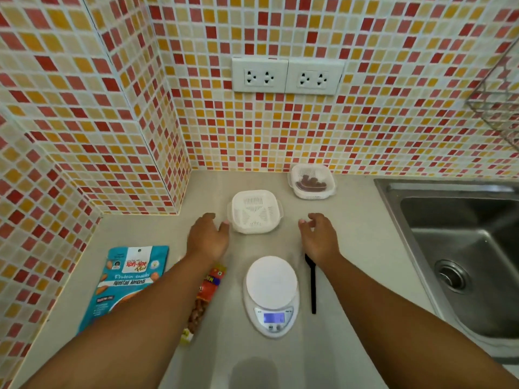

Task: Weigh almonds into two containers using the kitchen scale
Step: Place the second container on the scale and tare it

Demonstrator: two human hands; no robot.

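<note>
A white kitchen scale sits on the counter with a bare round platform and a lit display. Behind it stands an empty white container with a slotted bottom. A second white container further back holds brown almonds. My left hand hovers just left of the empty container, fingers relaxed, thumb near its corner. Off to the container's right is my right hand, held open with a small gap between. Neither hand holds anything. A blue bag of roasted almonds lies at the left.
A black spoon lies right of the scale, partly under my right wrist. A red and yellow almond packet lies under my left forearm. A steel sink is at the right. Tiled walls close the back and left.
</note>
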